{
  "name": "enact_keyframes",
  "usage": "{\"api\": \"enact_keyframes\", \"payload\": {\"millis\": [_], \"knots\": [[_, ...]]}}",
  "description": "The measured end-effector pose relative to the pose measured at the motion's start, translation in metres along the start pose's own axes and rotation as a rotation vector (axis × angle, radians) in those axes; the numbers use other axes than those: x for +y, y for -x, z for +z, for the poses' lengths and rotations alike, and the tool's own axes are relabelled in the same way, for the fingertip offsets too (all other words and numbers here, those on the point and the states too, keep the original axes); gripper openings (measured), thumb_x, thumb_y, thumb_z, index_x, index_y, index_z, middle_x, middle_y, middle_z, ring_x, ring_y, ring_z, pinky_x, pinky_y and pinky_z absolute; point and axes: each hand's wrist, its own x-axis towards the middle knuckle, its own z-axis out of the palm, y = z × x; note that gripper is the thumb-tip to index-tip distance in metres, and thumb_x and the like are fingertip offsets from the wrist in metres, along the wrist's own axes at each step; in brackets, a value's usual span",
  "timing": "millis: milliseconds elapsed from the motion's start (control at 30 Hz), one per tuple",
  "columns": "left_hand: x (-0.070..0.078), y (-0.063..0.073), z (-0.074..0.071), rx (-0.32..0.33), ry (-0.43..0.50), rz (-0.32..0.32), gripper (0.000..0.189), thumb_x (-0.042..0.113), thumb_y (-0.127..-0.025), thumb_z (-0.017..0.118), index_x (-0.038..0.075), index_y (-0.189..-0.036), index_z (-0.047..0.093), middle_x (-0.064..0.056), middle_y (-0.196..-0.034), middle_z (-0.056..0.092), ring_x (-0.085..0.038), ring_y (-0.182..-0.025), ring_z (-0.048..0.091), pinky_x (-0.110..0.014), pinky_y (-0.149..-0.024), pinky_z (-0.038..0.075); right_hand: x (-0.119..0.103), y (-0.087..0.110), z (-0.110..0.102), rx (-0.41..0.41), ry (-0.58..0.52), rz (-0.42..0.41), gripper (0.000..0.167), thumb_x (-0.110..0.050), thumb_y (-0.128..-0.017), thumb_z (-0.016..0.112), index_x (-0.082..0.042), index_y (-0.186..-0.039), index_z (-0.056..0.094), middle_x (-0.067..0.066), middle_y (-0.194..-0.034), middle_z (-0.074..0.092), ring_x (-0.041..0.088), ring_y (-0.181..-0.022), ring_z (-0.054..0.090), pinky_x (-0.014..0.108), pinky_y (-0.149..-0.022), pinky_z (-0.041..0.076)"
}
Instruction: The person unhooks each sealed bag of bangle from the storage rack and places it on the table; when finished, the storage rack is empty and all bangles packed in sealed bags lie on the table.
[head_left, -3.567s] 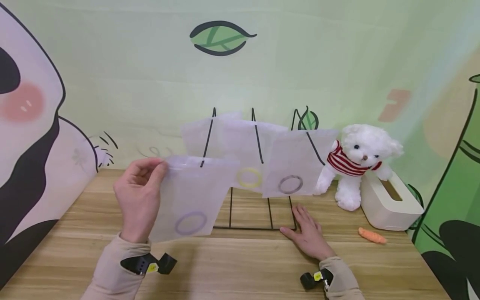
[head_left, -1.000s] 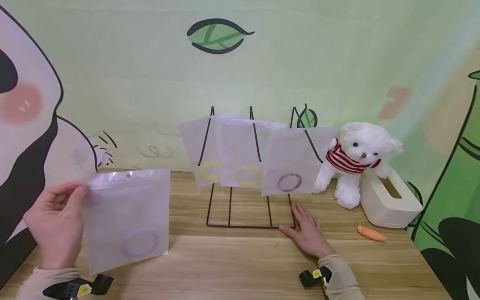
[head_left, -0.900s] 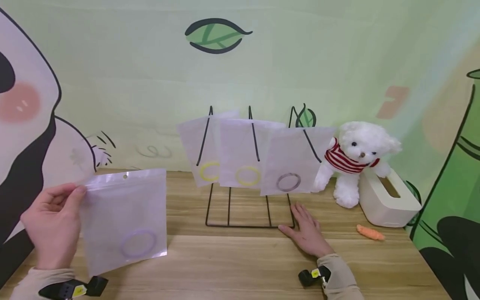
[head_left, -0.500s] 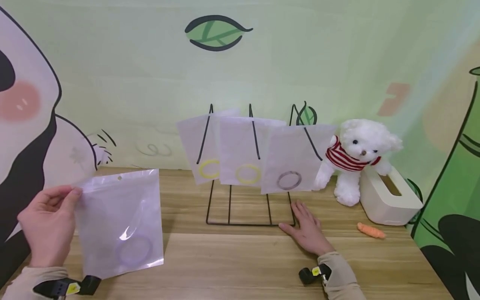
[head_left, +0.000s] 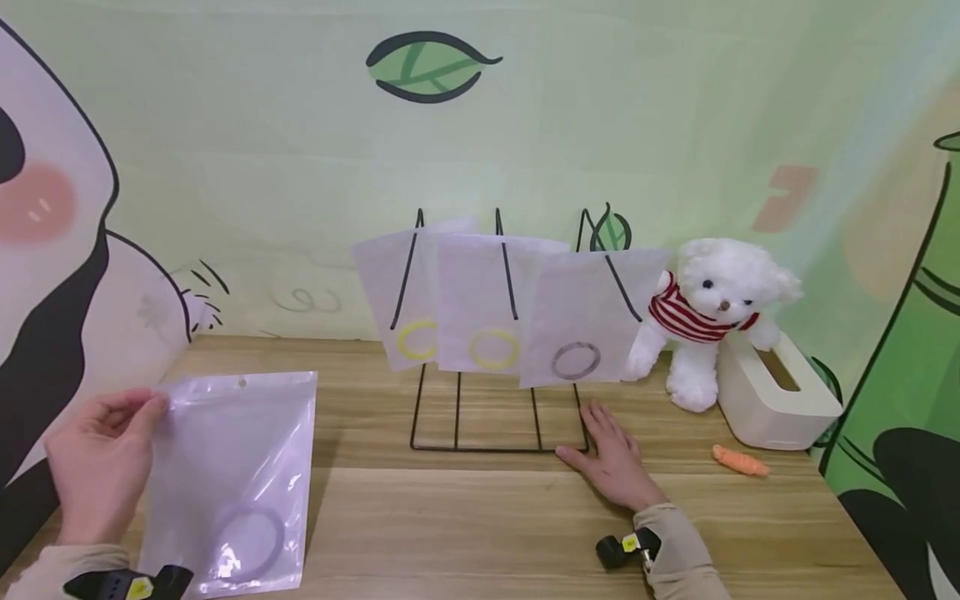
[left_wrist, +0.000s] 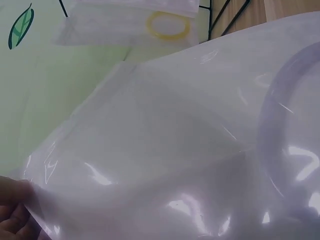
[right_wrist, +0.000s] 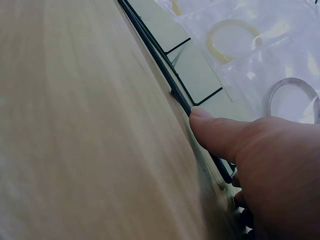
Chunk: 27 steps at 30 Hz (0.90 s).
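Observation:
My left hand (head_left: 105,467) pinches the top left corner of a translucent zip-lock bag (head_left: 217,450) between thumb and fingers. A pale purple ring, bracelet-like (head_left: 282,542), shows inside it, and a small hole pierces its top strip. The bag hangs at the front left, close over the table; in the left wrist view its film (left_wrist: 150,120) fills most of the picture. My right hand (head_left: 615,462) lies with fingers extended at the right front corner of a black wire display rack (head_left: 495,451), the thumb (right_wrist: 215,132) pressing on its base wire.
Three similar bags hang on the rack's prongs: left (head_left: 393,283) and middle (head_left: 472,283) with yellow rings, right (head_left: 585,300) with a grey one. A white teddy bear (head_left: 693,367), a white tissue box (head_left: 795,417) and an orange carrot-like piece (head_left: 740,461) are on the right.
The left hand has drawn the bag from the rack's left prong leftward and down toward the table's front left. The bag behind, with its yellow ring, is now uncovered. The right hand stays put.

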Motion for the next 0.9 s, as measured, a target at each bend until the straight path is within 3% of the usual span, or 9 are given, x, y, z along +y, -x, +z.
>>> {"api": "enact_keyframes", "payload": {"millis": [167, 400, 633, 900], "knots": [[-0.012, -0.001, -0.002, -0.028, -0.062, -0.013, 0.005, 0.011, -0.088, 0.071, 0.012, -0.093, 0.069, 0.030, -0.065, 0.055, 0.008, -0.064, 0.054, -0.007, -0.056, 0.040, -0.001, 0.000, 0.000, -0.008, 0.000, 0.005, 0.086, -0.050, -0.093, 0.059, 0.003, -0.151, 0.024, 0.022, -0.158, 0.016, 0.038, -0.146, 0.007, 0.068, -0.106, 0.008], [-0.024, -0.005, -0.006, -0.089, -0.142, -0.077, 0.009, 0.016, -0.090, 0.069, 0.012, -0.097, 0.068, 0.031, -0.069, 0.052, 0.010, -0.070, 0.053, -0.006, -0.058, 0.041, -0.003, 0.000, 0.000, -0.009, 0.001, 0.000, 0.086, -0.049, -0.093, 0.059, 0.003, -0.151, 0.024, 0.022, -0.158, 0.015, 0.039, -0.146, 0.008, 0.068, -0.106, 0.009], [-0.037, -0.009, -0.010, -0.148, -0.186, -0.055, 0.026, 0.017, -0.091, 0.068, -0.003, -0.108, 0.066, 0.031, -0.069, 0.052, 0.014, -0.066, 0.051, -0.007, -0.056, 0.042, -0.003, -0.002, -0.001, -0.014, 0.006, 0.008, 0.086, -0.049, -0.093, 0.060, 0.003, -0.151, 0.024, 0.022, -0.158, 0.015, 0.039, -0.146, 0.008, 0.067, -0.106, 0.009], [-0.051, -0.016, -0.015, -0.231, -0.283, 0.004, 0.035, 0.020, -0.091, 0.068, -0.008, -0.112, 0.065, 0.018, -0.080, 0.063, 0.015, -0.065, 0.050, -0.010, -0.055, 0.044, -0.002, -0.001, -0.001, -0.017, -0.012, 0.019, 0.086, -0.049, -0.093, 0.059, 0.002, -0.152, 0.023, 0.021, -0.159, 0.014, 0.038, -0.146, 0.007, 0.067, -0.106, 0.007]]}}
